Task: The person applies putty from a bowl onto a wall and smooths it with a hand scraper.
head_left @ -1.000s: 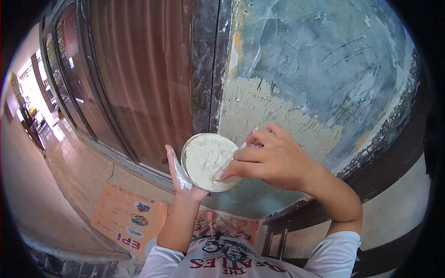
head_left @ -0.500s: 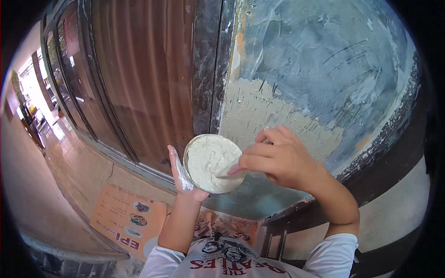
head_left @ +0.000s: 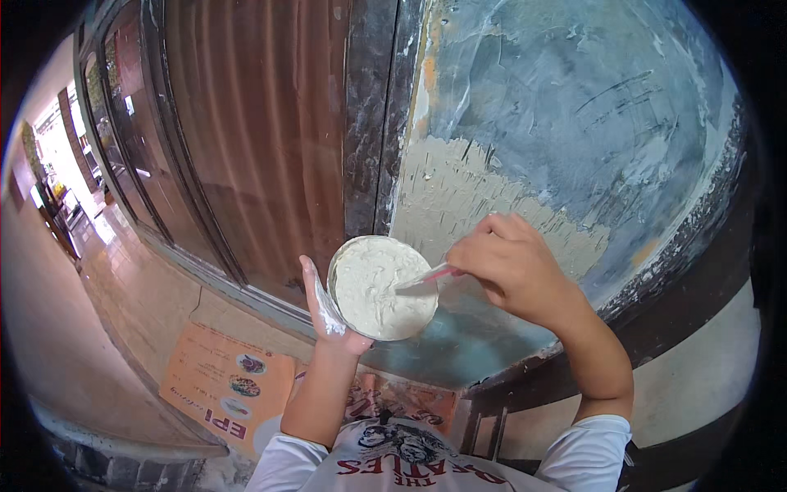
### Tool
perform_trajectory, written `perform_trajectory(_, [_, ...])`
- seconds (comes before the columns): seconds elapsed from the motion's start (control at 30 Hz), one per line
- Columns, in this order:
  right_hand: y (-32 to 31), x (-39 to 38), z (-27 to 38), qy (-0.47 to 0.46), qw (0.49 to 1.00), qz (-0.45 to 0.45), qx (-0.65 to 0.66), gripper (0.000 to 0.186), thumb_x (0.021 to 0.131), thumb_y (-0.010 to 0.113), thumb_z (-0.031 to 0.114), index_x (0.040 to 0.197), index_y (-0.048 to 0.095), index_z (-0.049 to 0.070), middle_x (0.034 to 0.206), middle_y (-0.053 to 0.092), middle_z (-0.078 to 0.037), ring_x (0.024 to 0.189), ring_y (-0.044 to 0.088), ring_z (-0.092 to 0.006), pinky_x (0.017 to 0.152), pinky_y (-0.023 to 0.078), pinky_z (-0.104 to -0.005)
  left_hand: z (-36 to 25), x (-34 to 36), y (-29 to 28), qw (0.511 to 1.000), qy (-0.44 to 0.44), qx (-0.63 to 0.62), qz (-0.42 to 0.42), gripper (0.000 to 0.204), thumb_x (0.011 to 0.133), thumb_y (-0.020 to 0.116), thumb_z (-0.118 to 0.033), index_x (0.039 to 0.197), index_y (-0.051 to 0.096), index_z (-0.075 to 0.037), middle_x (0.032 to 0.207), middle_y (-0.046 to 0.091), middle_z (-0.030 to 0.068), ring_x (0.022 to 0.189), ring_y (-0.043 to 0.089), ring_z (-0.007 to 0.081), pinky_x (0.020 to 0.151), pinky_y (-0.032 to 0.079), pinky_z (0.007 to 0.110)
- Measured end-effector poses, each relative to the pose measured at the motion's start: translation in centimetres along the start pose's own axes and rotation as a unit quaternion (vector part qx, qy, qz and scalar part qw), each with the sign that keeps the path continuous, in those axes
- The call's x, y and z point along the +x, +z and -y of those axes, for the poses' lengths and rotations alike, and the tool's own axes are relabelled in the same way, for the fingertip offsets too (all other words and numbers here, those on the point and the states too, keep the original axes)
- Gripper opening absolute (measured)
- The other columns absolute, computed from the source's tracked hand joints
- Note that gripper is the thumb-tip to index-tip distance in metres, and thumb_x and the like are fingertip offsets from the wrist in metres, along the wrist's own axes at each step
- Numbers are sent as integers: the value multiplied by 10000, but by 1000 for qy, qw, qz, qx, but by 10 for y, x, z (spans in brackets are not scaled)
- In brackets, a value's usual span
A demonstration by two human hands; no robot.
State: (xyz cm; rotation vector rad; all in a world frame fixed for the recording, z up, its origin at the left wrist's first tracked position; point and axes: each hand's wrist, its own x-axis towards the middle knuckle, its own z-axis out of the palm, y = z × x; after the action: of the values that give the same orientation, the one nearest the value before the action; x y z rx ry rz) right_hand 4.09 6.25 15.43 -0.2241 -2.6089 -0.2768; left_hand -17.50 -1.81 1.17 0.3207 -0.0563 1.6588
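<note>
My left hand [head_left: 336, 324] supports a round tub of putty [head_left: 377, 287] from below and from its left side. Its thumb is up along the rim, and white smears cover part of the palm. Thick off-white paste fills the tub nearly to the brim. In my right hand [head_left: 516, 262] is a small putty knife [head_left: 438, 273] with a pinkish-red handle, pinched between the fingers. The knife's tip rests in the paste near the tub's middle. Ahead, the blue-grey wall panel [head_left: 566, 90] carries a rough beige putty patch [head_left: 459, 189] with a ragged upper edge.
A dark wooden post [head_left: 369, 123] borders the panel, with a curtained glass window [head_left: 254, 123] to its left. An orange printed banner [head_left: 209, 377] lies on the floor at lower left. A dark frame [head_left: 664, 320] runs along the panel's lower right.
My right hand has lifted slightly and drawn the knife up and right, so more of its length shows. The tub has shifted a little to the right in my left hand.
</note>
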Motion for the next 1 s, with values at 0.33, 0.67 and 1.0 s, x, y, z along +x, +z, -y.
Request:
perform_trajectory(0.33, [-4,-6,-40,97,988,-116,-28,232,821,639,-1,1039,655,74,893,661,-85,842,606,-297,743,451,-408,-4,-2,-4,999,-5,-23,22,1031,858,326,-856,1458,458,-28,1501,448,213,1331,483,424,1079,405,605])
perform_trajectory(0.67, [-33,-8,-101,255,942,-206,-80,169,970,600,151,1094,622,39,885,626,-138,879,594,-318,860,412,-414,-15,0,-7,1000,12,-24,-1,967,888,361,-804,1452,472,-26,1498,446,232,1318,486,451,1054,409,644])
perform_trajectory(1.0, [-25,-3,-126,218,937,-221,-162,214,960,616,182,1137,630,64,978,653,-126,944,579,-314,869,385,-427,-16,10,-8,999,25,7,-25,958,897,377,-788,1442,477,-6,1493,452,236,1319,486,448,1058,412,634])
